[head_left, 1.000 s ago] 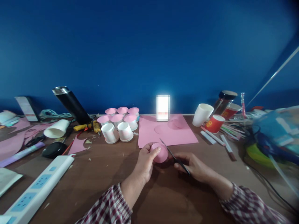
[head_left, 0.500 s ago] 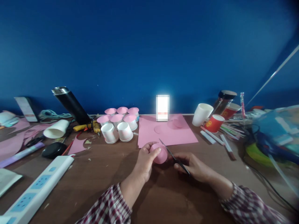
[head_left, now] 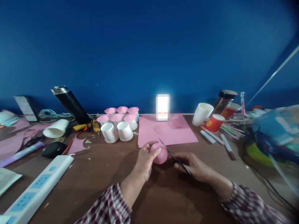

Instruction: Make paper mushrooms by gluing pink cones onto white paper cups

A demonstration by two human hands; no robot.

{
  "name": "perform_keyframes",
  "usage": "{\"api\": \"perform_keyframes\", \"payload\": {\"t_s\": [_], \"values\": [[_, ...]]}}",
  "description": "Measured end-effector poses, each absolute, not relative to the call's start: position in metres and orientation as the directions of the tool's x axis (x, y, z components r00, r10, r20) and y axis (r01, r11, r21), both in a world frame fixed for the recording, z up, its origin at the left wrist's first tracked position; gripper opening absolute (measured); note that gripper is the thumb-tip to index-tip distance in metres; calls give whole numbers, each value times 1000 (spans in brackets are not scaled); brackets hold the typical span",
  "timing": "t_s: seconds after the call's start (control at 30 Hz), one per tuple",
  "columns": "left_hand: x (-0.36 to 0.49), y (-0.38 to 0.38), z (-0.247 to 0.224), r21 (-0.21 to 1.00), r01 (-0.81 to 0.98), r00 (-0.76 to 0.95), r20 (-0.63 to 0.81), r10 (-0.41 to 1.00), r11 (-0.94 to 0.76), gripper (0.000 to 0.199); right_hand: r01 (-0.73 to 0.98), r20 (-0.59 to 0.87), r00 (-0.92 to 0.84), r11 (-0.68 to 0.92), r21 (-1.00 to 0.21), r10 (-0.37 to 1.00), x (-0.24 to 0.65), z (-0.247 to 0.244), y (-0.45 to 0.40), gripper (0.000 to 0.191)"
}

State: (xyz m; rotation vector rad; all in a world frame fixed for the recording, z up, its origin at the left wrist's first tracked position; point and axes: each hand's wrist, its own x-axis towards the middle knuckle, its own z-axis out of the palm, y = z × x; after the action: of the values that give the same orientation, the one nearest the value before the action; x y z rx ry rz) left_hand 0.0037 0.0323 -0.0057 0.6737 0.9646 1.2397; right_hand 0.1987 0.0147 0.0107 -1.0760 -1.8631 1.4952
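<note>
Above the brown tabletop (head_left: 112, 174), near its middle, we list first one left hand (head_left: 146, 160), grasping a pink paper disc (head_left: 161, 157) with the thumb laid flat across its face. Second, one right hand (head_left: 192, 168), curled about the black handles of a pair of scissors (head_left: 177, 161), blades pointing away and leftward, close along the disc's right edge; whether metal meets paper, we cannot tell. Both wrists end in checked sleeves (head_left: 109, 202), maroon and white.

Beyond the hands, we record pink paper sheets (head_left: 149, 135), stacked flat, and a bright pixelated panel (head_left: 163, 107) at their far edge.

Left of the sheets, we count eight small cups (head_left: 125, 131), standing close together: six with pink tops, two plain white in front. Farther left: a black flask (head_left: 73, 105), tilted; a yellow glue gun (head_left: 81, 127) beside its base; a white paper cup (head_left: 59, 126) on its side; a pink paper scrap (head_left: 76, 147) with a curved cutout; a white power strip (head_left: 44, 180), set diagonally.

Right of the sheets, we enter a tall white cup (head_left: 202, 115), leaning; a red paper cup (head_left: 215, 123); a dark-lidded jar (head_left: 221, 104), tilted; and a blurred blue bag (head_left: 280, 124).
</note>
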Motion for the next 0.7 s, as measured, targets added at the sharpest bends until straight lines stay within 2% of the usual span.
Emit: {"api": "perform_keyframes", "payload": {"t_s": [0.7], "values": [[2,33,-6,894,-411,-6,-199,980,179,44,257,-89,-544,64,-964,834,198,9,16,42]]}}
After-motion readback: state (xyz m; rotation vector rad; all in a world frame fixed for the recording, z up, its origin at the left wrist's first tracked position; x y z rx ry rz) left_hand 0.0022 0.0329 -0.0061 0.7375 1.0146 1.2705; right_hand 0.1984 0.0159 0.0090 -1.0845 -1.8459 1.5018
